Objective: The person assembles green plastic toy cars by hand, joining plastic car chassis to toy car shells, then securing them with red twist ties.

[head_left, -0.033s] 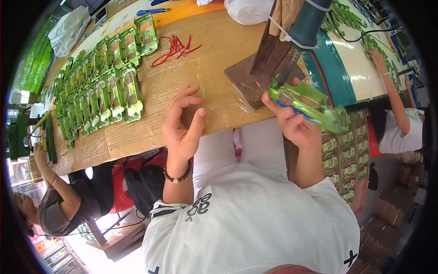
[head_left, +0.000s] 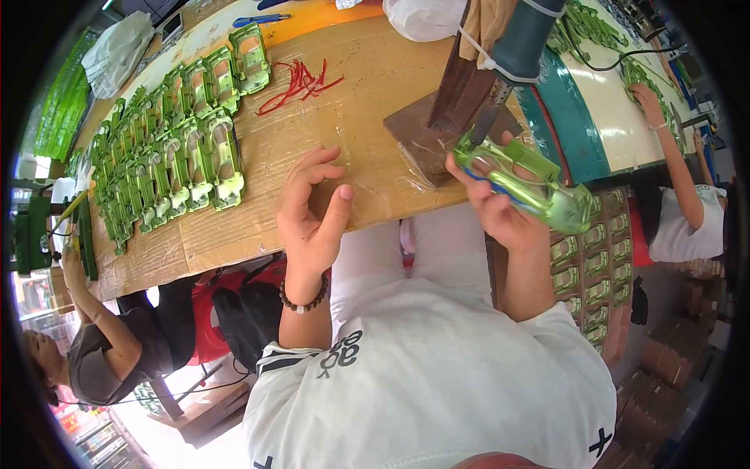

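Note:
My right hand (head_left: 500,205) grips a shiny green plastic toy car body (head_left: 539,187) with open window holes and a blue strip along the near side. Its far left end is right at the metal nozzle (head_left: 486,123) of a dark green heat gun (head_left: 525,39), which is tied to a brown metal stand (head_left: 453,86). Whether the nozzle touches the plastic, I cannot tell. My left hand (head_left: 311,207) is empty above the table's near edge, its fingers curved and apart from the thumb. A beaded bracelet circles that wrist.
Rows of green car bodies (head_left: 176,144) cover the table's left side. Red strings (head_left: 301,86), a blue cutter knife (head_left: 262,19) and a white plastic bag (head_left: 426,17) lie farther back. A box of car bodies (head_left: 598,258) stands at my right. Co-workers sit on both sides.
My right hand has shifted the car body slightly left under the nozzle. The left co-worker's arm has moved a little. My left hand stays where it was.

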Action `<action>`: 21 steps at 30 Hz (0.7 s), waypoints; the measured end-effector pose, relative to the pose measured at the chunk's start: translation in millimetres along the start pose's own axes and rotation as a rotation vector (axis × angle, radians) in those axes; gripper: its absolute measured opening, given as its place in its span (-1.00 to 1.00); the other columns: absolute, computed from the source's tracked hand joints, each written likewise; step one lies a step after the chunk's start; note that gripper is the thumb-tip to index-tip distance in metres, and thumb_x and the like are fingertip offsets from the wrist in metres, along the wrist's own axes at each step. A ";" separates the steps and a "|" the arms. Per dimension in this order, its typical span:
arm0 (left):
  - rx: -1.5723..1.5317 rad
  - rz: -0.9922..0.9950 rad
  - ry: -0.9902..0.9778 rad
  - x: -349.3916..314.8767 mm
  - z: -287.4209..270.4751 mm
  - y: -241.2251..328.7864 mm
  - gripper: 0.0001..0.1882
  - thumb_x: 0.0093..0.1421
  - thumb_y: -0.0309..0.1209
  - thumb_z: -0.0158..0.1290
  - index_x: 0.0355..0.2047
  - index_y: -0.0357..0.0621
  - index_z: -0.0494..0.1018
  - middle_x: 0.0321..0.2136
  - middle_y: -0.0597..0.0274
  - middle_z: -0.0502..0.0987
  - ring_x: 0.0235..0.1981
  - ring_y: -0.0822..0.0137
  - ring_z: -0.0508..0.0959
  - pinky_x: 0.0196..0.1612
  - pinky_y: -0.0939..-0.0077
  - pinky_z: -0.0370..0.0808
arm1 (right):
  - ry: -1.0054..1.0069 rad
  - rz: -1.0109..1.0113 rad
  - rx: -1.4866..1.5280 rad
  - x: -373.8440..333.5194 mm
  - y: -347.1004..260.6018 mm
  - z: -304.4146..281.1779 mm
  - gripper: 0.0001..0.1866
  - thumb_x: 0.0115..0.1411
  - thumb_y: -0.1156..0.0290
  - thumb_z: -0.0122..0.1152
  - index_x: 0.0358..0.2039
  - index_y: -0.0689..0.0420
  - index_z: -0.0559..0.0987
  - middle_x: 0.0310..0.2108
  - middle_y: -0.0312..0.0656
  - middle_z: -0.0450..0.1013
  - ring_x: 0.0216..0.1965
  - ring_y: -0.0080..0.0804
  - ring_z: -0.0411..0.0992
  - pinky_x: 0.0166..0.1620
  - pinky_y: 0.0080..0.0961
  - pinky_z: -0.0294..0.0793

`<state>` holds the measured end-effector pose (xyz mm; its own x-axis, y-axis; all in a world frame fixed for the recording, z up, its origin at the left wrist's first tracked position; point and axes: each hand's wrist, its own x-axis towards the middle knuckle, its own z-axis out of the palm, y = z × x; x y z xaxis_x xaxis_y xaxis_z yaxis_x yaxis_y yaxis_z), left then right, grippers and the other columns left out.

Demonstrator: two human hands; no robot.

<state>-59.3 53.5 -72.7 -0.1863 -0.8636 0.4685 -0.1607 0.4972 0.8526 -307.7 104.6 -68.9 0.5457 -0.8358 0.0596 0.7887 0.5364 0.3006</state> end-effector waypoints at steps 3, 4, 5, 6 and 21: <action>-0.005 0.009 0.004 -0.1 0.5 0.6 -0.84 -0.02 -0.51 0.04 -0.38 -0.27 0.41 -0.19 0.01 0.44 -0.03 0.07 0.35 0.02 0.31 0.23 | -0.023 -0.162 -0.300 1.4 -5.9 -14.9 -0.39 0.20 0.00 -0.24 0.01 0.34 0.23 -0.01 0.13 0.20 -0.16 0.09 0.33 -0.22 -0.33 0.53; -0.004 0.010 -0.001 0.5 0.7 0.7 -0.84 -0.02 -0.51 0.04 -0.38 -0.27 0.41 -0.19 0.01 0.44 -0.03 0.07 0.35 0.02 0.31 0.23 | -0.112 -0.223 -0.382 2.2 -6.6 -16.9 -0.36 0.20 -0.03 -0.29 -0.04 0.37 0.28 -0.09 0.16 0.29 -0.14 0.14 0.33 -0.20 -0.27 0.52; -0.001 0.009 -0.001 1.0 1.0 0.8 -0.84 -0.01 -0.51 0.04 -0.38 -0.27 0.41 -0.18 0.01 0.44 -0.02 0.07 0.35 0.02 0.31 0.23 | -0.115 -0.227 -0.380 1.4 -8.9 -14.7 -0.36 0.20 -0.03 -0.29 -0.04 0.37 0.28 -0.09 0.16 0.29 -0.14 0.14 0.33 -0.20 -0.27 0.52; 0.005 0.007 0.000 0.5 0.8 0.4 -0.84 -0.01 -0.50 0.04 -0.38 -0.27 0.41 -0.18 0.01 0.44 -0.02 0.07 0.34 0.02 0.31 0.22 | -0.091 -0.183 -0.381 1.5 -9.9 -8.9 -0.36 0.21 -0.04 -0.30 -0.08 0.38 0.31 -0.16 0.16 0.34 -0.13 0.18 0.32 -0.18 -0.23 0.51; 0.010 0.023 0.004 0.6 1.5 -2.1 -0.84 -0.01 -0.50 0.04 -0.38 -0.28 0.41 -0.19 0.01 0.44 -0.02 0.06 0.35 0.03 0.30 0.22 | -0.218 -0.038 -0.342 -2.2 -11.0 -5.7 -0.38 0.23 -0.01 -0.33 -0.01 0.36 0.23 -0.06 0.19 0.25 -0.07 0.22 0.25 -0.10 -0.15 0.44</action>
<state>-60.5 52.0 -74.5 -0.1859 -0.8522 0.4890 -0.1658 0.5178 0.8393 -316.0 101.1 -77.9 0.4704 -0.8416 0.2656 0.8760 0.4817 -0.0252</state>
